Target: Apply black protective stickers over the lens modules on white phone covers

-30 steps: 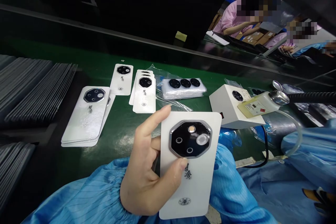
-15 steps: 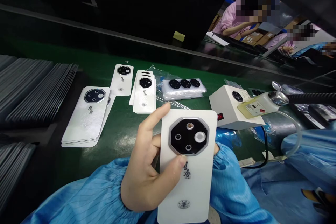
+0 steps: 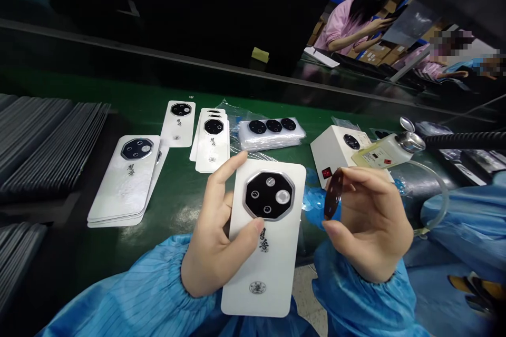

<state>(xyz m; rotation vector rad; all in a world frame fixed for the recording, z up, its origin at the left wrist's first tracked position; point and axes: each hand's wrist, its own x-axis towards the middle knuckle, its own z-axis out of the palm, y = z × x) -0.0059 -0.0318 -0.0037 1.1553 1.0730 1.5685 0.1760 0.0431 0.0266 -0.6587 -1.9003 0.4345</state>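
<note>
Rising into view since the earlier frame, the right grip is pinching a dark round lens disc by its edge between thumb and fingers, turning its thin side toward the left grip. The left grip is clenching a white phone back panel with a silver-rimmed black octagonal camera plate, its thumb resting on the panel's face just below the plate. The panel is being held up over the green bench, just beside the disc. Left of the left grip, a stack of matching white panels is lying on the bench, and two more panel piles are sitting ahead of it. Ahead of the right grip, a bagged stack of black lens pieces, a white box unit and a metal-topped dispensing bottle are resting.
</note>
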